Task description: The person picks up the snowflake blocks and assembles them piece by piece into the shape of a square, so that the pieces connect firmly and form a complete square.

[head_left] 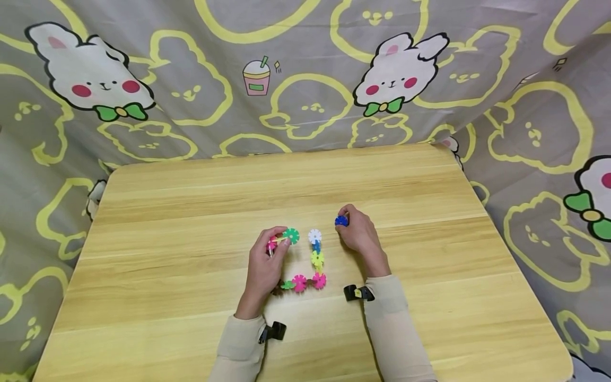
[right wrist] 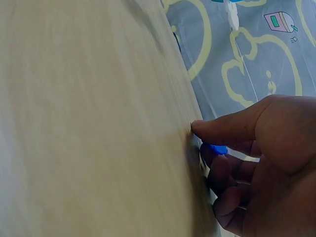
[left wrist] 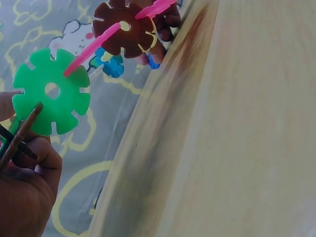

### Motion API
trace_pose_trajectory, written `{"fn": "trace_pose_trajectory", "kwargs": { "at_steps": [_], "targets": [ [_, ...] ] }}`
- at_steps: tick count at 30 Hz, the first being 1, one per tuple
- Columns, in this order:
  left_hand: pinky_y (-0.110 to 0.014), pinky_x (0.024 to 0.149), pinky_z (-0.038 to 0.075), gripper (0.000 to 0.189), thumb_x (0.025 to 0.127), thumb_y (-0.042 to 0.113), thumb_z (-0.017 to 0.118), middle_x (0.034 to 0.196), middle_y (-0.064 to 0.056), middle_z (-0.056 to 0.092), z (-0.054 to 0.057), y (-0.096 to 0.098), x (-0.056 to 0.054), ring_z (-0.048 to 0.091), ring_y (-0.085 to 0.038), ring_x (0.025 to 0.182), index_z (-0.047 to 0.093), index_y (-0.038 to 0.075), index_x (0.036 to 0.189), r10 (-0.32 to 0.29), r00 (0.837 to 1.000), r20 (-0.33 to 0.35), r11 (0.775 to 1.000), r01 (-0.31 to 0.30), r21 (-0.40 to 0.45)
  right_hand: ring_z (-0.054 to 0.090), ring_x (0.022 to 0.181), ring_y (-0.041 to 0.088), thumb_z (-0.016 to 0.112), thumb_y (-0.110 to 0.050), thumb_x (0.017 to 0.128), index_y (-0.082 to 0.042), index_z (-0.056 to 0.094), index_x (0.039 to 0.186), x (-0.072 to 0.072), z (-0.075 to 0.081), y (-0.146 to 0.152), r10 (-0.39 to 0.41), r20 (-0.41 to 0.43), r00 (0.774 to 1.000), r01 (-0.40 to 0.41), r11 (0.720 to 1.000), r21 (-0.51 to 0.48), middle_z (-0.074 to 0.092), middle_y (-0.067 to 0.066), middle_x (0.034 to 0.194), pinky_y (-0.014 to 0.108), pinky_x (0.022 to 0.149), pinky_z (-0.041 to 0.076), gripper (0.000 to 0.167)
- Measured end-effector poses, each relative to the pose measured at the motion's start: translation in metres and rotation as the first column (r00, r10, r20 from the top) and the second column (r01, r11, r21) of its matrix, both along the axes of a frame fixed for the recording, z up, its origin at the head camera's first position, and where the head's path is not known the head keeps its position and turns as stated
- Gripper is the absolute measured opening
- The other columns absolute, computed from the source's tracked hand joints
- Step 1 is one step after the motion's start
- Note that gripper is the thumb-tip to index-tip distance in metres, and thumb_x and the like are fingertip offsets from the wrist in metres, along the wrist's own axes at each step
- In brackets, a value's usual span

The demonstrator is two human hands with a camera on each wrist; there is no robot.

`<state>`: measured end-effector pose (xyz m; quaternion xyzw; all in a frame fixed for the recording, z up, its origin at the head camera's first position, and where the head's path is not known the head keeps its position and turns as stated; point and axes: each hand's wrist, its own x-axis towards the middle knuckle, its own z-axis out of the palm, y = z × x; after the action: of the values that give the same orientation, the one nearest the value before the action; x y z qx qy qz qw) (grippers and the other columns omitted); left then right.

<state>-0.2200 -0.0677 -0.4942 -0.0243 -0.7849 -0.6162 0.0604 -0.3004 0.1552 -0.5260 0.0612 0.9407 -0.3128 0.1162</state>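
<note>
Toothed plastic snowflake discs, joined edge to edge, make a U-shaped chain with its opening facing the far side. My left hand [head_left: 261, 269] grips the left part of this chain, around a pink disc [head_left: 272, 243] and next to a green disc [head_left: 291, 236]. The chain's right end is a white disc [head_left: 314, 235], above blue and yellow discs; a pink disc [head_left: 299, 283] lies along the near side. Just right of the white disc, my right hand [head_left: 360, 233] pinches a loose dark blue snowflake disc [head_left: 341, 221], mostly covered by fingers in the right wrist view [right wrist: 217, 148].
A wooden table [head_left: 167, 228] with rounded corners spreads under both hands. Grey cartoon-print cloth [head_left: 305, 69] hangs at its back and sides. Black wrist straps [head_left: 276, 331] sit over both sleeves.
</note>
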Motion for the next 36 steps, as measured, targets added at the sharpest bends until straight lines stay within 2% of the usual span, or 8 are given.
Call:
{"fn": "trace_pose_trajectory", "kwargs": {
  "at_steps": [3, 9, 12, 16, 17, 21, 27, 36],
  "targets": [
    [-0.020, 0.058, 0.035, 0.024, 0.095, 0.006, 0.059, 0.108, -0.016, 0.061, -0.005, 0.000, -0.002, 0.040, -0.010, 0.066, 0.062, 0.001, 0.118, 0.000, 1.000, -0.003, 1.000, 0.000, 0.006, 0.060, 0.104, 0.031, 0.066, -0.023, 0.092, -0.017, 0.053, 0.118, 0.000, 0.000, 0.001, 0.016, -0.001, 1.000, -0.016, 1.000, 0.001, 0.062, 0.011, 0.113, 0.046, 0.087, 0.050, 0.030],
    [-0.021, 0.058, 0.035, 0.024, 0.096, 0.017, 0.061, 0.110, -0.006, 0.062, -0.033, -0.004, -0.008, 0.040, -0.011, 0.068, 0.064, 0.013, 0.119, 0.006, 1.000, -0.024, 1.000, -0.005, 0.018, 0.059, 0.092, 0.025, 0.064, -0.026, 0.094, -0.022, 0.056, 0.121, 0.000, 0.000, 0.001, 0.034, -0.041, 0.999, -0.036, 0.998, -0.046, 0.062, 0.007, 0.106, 0.038, 0.078, 0.048, 0.028],
    [-0.021, 0.058, 0.036, 0.024, 0.096, 0.019, 0.061, 0.109, -0.005, 0.062, -0.032, -0.004, -0.007, 0.041, -0.012, 0.067, 0.064, 0.014, 0.119, 0.001, 1.000, -0.029, 1.000, -0.001, 0.017, 0.056, 0.083, 0.021, 0.066, -0.025, 0.093, -0.022, 0.058, 0.120, 0.000, 0.001, 0.000, 0.042, -0.096, 0.995, -0.055, 0.989, -0.138, 0.061, 0.004, 0.099, 0.033, 0.071, 0.045, 0.029],
    [-0.023, 0.059, 0.037, 0.023, 0.097, 0.020, 0.060, 0.110, -0.004, 0.062, -0.032, -0.005, -0.007, 0.043, -0.014, 0.070, 0.064, 0.014, 0.119, -0.001, 1.000, -0.020, 1.000, 0.002, 0.010, 0.054, 0.077, 0.018, 0.069, -0.021, 0.091, -0.018, 0.061, 0.118, 0.000, 0.003, -0.006, 0.089, -0.173, 0.981, -0.128, 0.964, -0.232, 0.061, 0.003, 0.093, 0.030, 0.067, 0.044, 0.029],
    [-0.023, 0.059, 0.038, 0.023, 0.097, 0.022, 0.060, 0.110, -0.003, 0.062, -0.036, -0.006, -0.008, 0.044, -0.013, 0.071, 0.064, 0.016, 0.119, -0.004, 1.000, -0.030, 1.000, 0.005, 0.010, 0.054, 0.076, 0.018, 0.069, -0.020, 0.090, -0.017, 0.061, 0.117, 0.000, 0.004, -0.007, 0.102, -0.189, 0.977, -0.147, 0.959, -0.241, 0.062, 0.004, 0.092, 0.029, 0.067, 0.045, 0.028],
    [-0.022, 0.060, 0.038, 0.023, 0.097, 0.021, 0.060, 0.110, -0.003, 0.062, -0.036, -0.006, -0.008, 0.046, -0.014, 0.073, 0.064, 0.016, 0.119, -0.003, 1.000, -0.028, 1.000, 0.003, 0.011, 0.055, 0.073, 0.017, 0.069, -0.018, 0.091, -0.017, 0.063, 0.115, 0.001, 0.005, -0.011, 0.126, -0.209, 0.970, -0.177, 0.952, -0.251, 0.064, 0.004, 0.091, 0.028, 0.064, 0.045, 0.025],
    [-0.023, 0.059, 0.036, 0.023, 0.097, 0.022, 0.060, 0.110, -0.003, 0.062, -0.036, -0.006, -0.008, 0.044, -0.014, 0.071, 0.064, 0.017, 0.119, -0.002, 1.000, -0.017, 1.000, 0.002, 0.004, 0.055, 0.071, 0.016, 0.069, -0.018, 0.091, -0.014, 0.066, 0.117, 0.003, 0.011, -0.015, 0.112, -0.216, 0.970, -0.179, 0.930, -0.321, 0.065, 0.003, 0.091, 0.024, 0.058, 0.044, 0.027],
    [-0.022, 0.066, 0.040, 0.024, 0.096, 0.022, 0.061, 0.112, -0.004, 0.063, -0.035, -0.005, -0.009, 0.049, -0.015, 0.081, 0.064, 0.015, 0.119, 0.005, 1.000, -0.025, 1.000, -0.005, 0.008, 0.054, 0.069, 0.017, 0.068, -0.018, 0.091, -0.013, 0.070, 0.104, 0.009, 0.019, -0.024, 0.159, -0.306, 0.939, -0.286, 0.856, -0.430, 0.067, 0.002, 0.085, 0.022, 0.057, 0.045, 0.014]
  ]
}}
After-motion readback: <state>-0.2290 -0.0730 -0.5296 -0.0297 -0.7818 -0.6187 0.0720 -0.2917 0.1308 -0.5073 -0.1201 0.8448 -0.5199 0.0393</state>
